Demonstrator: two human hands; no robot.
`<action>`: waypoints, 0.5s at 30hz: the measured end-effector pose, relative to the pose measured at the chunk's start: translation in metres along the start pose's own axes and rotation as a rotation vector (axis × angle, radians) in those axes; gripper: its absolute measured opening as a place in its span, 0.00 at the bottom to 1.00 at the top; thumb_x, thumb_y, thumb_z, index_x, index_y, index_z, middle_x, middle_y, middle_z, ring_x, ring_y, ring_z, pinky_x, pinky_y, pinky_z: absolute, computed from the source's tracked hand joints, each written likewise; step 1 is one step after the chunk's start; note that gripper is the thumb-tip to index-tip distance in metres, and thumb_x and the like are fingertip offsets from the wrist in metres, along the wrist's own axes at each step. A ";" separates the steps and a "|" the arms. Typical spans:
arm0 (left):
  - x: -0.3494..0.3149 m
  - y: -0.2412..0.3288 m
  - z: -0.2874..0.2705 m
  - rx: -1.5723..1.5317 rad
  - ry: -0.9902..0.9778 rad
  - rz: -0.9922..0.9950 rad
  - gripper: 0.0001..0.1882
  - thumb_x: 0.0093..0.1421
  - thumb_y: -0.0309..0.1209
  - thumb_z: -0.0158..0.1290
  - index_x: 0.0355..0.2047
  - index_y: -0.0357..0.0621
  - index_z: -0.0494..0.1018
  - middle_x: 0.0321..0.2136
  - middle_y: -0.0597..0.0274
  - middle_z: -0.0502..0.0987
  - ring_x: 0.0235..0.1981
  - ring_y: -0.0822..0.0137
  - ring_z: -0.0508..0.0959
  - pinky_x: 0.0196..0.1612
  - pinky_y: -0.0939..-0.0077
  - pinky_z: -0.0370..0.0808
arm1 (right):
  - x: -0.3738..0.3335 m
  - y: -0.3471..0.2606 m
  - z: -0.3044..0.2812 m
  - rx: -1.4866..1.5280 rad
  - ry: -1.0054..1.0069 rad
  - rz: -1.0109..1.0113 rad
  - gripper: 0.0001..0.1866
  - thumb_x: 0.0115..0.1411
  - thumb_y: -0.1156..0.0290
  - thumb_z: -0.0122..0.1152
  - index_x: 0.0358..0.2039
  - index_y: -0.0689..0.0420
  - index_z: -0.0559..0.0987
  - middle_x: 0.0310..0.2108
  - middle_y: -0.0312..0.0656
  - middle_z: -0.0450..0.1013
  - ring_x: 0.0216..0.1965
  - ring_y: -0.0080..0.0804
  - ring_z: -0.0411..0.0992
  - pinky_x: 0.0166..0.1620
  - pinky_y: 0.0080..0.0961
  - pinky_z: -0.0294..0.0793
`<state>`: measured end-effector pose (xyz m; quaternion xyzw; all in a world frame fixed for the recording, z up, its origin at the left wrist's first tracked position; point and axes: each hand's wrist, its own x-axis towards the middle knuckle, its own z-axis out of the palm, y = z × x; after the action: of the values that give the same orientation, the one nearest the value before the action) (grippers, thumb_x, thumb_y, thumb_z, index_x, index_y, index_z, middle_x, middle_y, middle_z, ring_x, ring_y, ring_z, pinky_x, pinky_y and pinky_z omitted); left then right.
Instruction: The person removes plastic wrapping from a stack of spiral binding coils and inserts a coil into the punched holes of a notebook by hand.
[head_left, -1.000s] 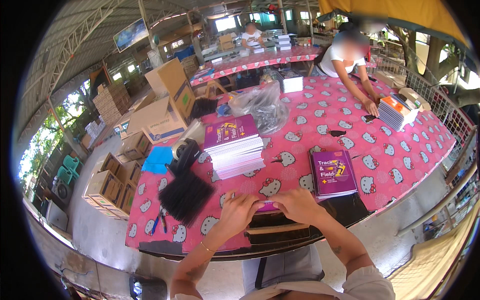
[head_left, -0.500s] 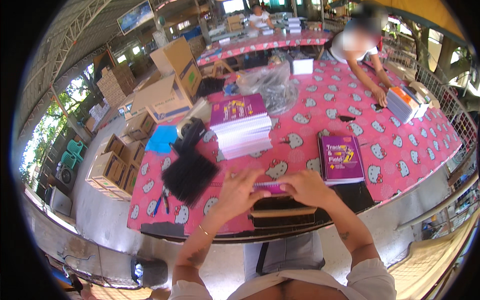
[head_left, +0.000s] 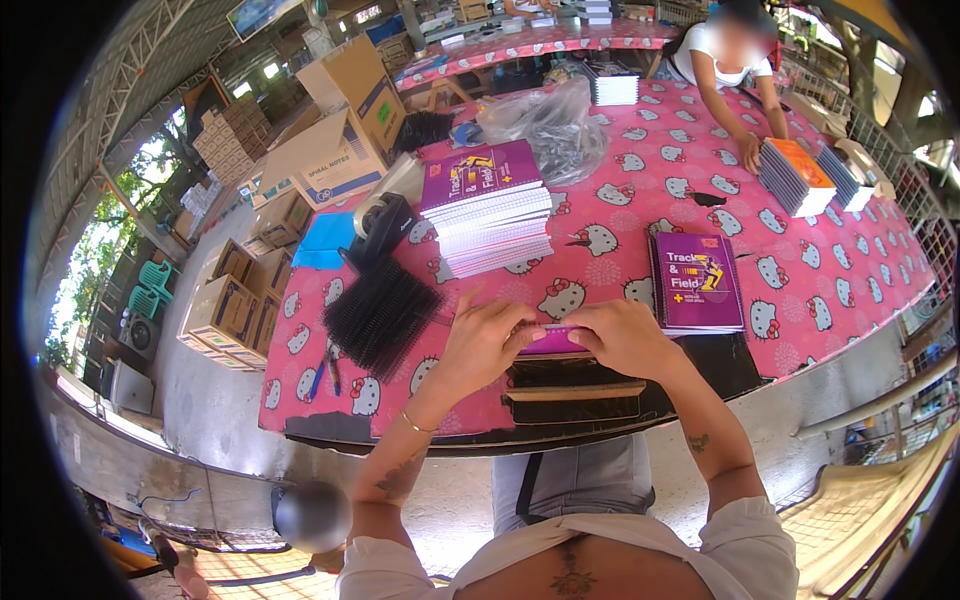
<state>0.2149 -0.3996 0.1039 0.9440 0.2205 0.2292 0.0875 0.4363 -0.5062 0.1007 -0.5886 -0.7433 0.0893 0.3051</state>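
At the table's near edge, a purple notebook (head_left: 552, 341) with a row of punched holes along its edge is held between my two hands. My left hand (head_left: 484, 342) closes on its left end and my right hand (head_left: 622, 336) on its right, fingers and thumbs pinching the punched edge. Most of the notebook is hidden by the hands. Beneath it lies a wooden strip (head_left: 575, 391) on a black surface. To the left of my left hand is a heap of black spiral binding coils (head_left: 380, 317). Beyond my right hand rests a small pile of purple notebooks (head_left: 705, 285).
A tall stack of notebooks (head_left: 485, 225) stands mid-table, with a black tape dispenser (head_left: 378, 232) and blue sheets (head_left: 322, 243) at its left. Pens (head_left: 325, 376) lie near left. Behind are clear plastic bags (head_left: 555, 125) and cardboard boxes (head_left: 340, 150). A co-worker (head_left: 725, 65) handles orange-covered notebooks (head_left: 797, 175).
The whole view has shifted, so the table appears higher. Both hands keep their grip on the notebook. The co-worker's orange-covered stack now stands apart from the stack beside it.
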 end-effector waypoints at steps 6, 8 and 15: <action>-0.071 0.042 0.083 0.352 0.118 0.012 0.48 0.62 0.59 0.54 0.66 0.27 0.59 0.66 0.34 0.61 0.70 0.40 0.58 0.69 0.33 0.48 | -0.003 0.001 0.004 -0.003 0.035 -0.019 0.08 0.62 0.66 0.62 0.41 0.52 0.83 0.31 0.45 0.80 0.34 0.49 0.79 0.35 0.45 0.75; -0.071 0.048 0.076 0.269 0.051 0.004 0.51 0.64 0.60 0.49 0.68 0.24 0.54 0.70 0.30 0.54 0.74 0.37 0.51 0.70 0.30 0.42 | -0.002 -0.003 0.004 -0.016 0.036 -0.030 0.08 0.62 0.67 0.62 0.40 0.51 0.84 0.31 0.45 0.80 0.34 0.49 0.79 0.35 0.46 0.75; -0.074 0.055 0.090 0.220 0.074 -0.024 0.46 0.67 0.55 0.47 0.70 0.26 0.53 0.71 0.32 0.52 0.74 0.38 0.49 0.70 0.31 0.43 | -0.004 -0.001 0.003 -0.022 0.068 -0.050 0.09 0.62 0.66 0.61 0.41 0.51 0.83 0.33 0.43 0.81 0.33 0.47 0.80 0.36 0.45 0.77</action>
<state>0.2187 -0.4877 0.0101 0.9361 0.2586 0.2375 -0.0219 0.4343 -0.5093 0.0973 -0.5759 -0.7479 0.0534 0.3257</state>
